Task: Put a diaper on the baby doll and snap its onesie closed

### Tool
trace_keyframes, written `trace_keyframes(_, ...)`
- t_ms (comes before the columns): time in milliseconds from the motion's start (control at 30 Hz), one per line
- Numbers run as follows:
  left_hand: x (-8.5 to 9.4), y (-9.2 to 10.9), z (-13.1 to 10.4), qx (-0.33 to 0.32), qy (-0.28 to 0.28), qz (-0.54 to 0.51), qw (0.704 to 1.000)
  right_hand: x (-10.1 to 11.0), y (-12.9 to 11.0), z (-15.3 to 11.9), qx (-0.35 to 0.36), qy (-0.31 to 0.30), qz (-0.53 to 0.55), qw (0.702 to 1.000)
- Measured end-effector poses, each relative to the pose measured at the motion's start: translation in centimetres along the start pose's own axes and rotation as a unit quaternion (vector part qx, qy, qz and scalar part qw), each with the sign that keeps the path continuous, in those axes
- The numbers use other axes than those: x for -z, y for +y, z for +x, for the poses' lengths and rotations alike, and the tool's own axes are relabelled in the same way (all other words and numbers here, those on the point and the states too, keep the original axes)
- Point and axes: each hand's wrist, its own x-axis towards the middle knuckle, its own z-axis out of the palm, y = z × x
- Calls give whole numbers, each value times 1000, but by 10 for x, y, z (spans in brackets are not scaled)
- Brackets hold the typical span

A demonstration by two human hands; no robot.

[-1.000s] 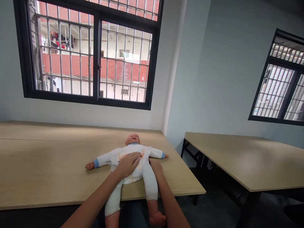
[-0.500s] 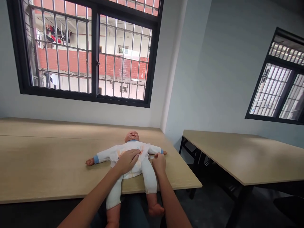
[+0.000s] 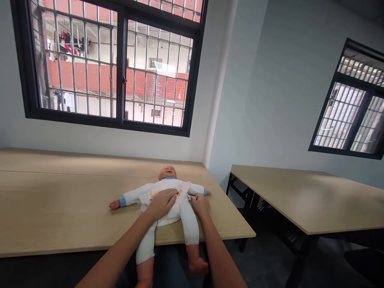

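Note:
On its back near the table's front edge lies a baby doll point(image 3: 168, 173) in white clothes with blue cuffs, its legs hanging over the edge. A white diaper point(image 3: 172, 216) with orange print is around its middle. My left hand point(image 3: 164, 203) rests flat on the diaper's front, fingers stretched toward the right. Beside the doll's hip on the right, my right hand point(image 3: 200, 203) is closed in a pinch at the diaper's side, where a small white strip shows at the fingertips. The diaper's back is hidden under the doll.
The light wood table point(image 3: 66, 208) reaches left along the wall below a barred window point(image 3: 120, 72). Across a gap on the right stands a second table point(image 3: 300, 192) with dark legs. A dark object point(image 3: 364, 260) sits at the lower right.
My left hand stays on the diaper's front. My right hand's fingers have shifted slightly, and more of the white strip shows at them. The view has moved a little.

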Motion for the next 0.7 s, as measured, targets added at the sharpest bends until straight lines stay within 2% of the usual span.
trace_keyframes(300, -2, -2, 1, -12, -3, 9, 1000, -6, -2, 8, 35, -8, 94, 995)
trace_keyframes(700, -1, -1, 4, 2, -8, -1, 1000, -8, -8, 9, 16, -43, 48, 998)
